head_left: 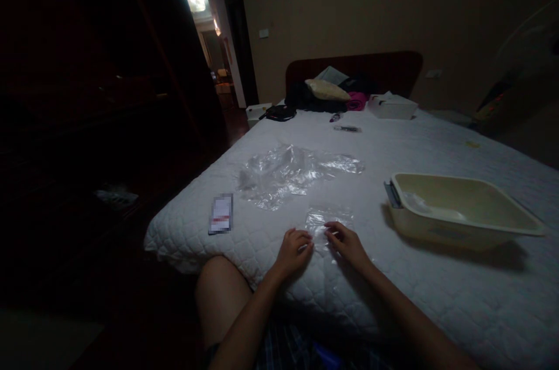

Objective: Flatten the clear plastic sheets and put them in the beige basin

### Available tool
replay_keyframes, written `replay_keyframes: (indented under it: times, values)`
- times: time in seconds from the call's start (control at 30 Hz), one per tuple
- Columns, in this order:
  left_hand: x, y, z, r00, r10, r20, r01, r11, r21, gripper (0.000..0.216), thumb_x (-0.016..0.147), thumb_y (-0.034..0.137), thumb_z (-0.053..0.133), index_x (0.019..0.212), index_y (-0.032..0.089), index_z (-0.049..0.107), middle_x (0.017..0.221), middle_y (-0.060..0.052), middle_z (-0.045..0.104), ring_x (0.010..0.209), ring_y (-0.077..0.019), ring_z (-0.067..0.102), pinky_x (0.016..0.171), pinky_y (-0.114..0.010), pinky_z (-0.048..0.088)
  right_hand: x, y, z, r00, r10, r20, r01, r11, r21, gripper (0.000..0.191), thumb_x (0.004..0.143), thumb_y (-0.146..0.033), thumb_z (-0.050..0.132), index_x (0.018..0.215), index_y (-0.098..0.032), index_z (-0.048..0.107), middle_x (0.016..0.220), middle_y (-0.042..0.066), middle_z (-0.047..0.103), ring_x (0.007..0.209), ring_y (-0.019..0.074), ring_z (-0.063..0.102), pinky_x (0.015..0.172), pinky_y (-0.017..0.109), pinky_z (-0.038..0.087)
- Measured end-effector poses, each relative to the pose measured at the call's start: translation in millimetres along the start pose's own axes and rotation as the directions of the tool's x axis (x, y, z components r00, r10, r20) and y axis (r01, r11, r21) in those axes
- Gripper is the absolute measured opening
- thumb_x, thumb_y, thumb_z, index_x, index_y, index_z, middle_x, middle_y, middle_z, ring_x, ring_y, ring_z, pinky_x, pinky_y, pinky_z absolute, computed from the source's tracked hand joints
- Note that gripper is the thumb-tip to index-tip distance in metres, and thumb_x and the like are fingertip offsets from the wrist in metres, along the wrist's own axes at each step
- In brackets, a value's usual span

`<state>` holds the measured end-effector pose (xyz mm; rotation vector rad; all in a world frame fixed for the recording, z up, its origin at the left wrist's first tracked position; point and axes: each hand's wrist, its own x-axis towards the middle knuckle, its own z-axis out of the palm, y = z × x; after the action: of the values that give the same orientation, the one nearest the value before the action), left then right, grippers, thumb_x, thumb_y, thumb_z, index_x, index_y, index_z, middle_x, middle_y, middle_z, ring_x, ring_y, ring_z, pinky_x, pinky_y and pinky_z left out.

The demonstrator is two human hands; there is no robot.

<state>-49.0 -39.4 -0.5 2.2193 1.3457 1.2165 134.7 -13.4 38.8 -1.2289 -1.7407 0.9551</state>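
Note:
A small clear plastic bag [318, 218] lies nearly flat on the white quilted bed cover. My left hand [295, 250] is at its left edge, with bent fingers and thumb closed on the film. Over the bag's right side, my right hand [347, 245] has its fingers curled and pinching the plastic. The film is so see-through that its lower edge is hard to make out. Just beyond the hands spreads a loose heap of crumpled clear plastic bags [288, 172].
A cream plastic tub [458, 233] with a grey handle stands at the right, some clear plastic inside. A phone-like item [221, 214], blurred out, lies at the left near the bed's edge. Toward the headboard are a white box [392, 108], a black pouch [280, 113] and piled cloth.

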Motion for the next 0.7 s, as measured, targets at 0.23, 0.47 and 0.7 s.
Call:
replay_keyframes:
  times: [0.23,0.47,0.7]
  values:
    - [7.5,5.8,1.3,0.999,-0.009,-0.052,0.010,1.000,0.018,0.012,0.080,0.026,0.053,0.077,0.018,0.061,0.084,-0.003,0.063,0.086,-0.0163,0.056,0.088,-0.037,0.035,-0.5,-1.4,0.9,0.999,0.026,-0.031,-0.026,1.000,-0.007,0.029,0.076,-0.039,0.047,0.094,-0.018,0.054,0.076,0.003,0.062,0.059,0.0149,0.059,0.055,0.027,0.046]
    - [12.1,12.9,2.7,0.998,-0.049,-0.042,0.053,0.995,0.085,0.011,0.080,0.027,0.053,0.075,0.018,0.059,0.076,-0.002,0.060,0.079,-0.0161,0.054,0.083,-0.035,0.037,2.3,2.8,-1.0,0.995,0.008,-0.096,-0.020,0.993,-0.118,0.027,0.079,-0.041,0.044,0.090,-0.019,0.055,0.068,0.002,0.060,0.059,0.0155,0.057,0.054,0.026,0.043]
    - [11.6,12.8,6.2,0.998,0.015,-0.056,-0.008,0.992,0.125,0.012,0.079,0.025,0.055,0.089,0.020,0.059,0.085,-0.003,0.060,0.085,-0.0175,0.053,0.084,-0.038,0.037,1.7,2.6,-8.3,0.975,-0.128,-0.180,0.038,0.901,-0.432,0.026,0.081,-0.035,0.042,0.095,-0.018,0.056,0.079,0.005,0.058,0.068,0.0173,0.056,0.062,0.028,0.043]
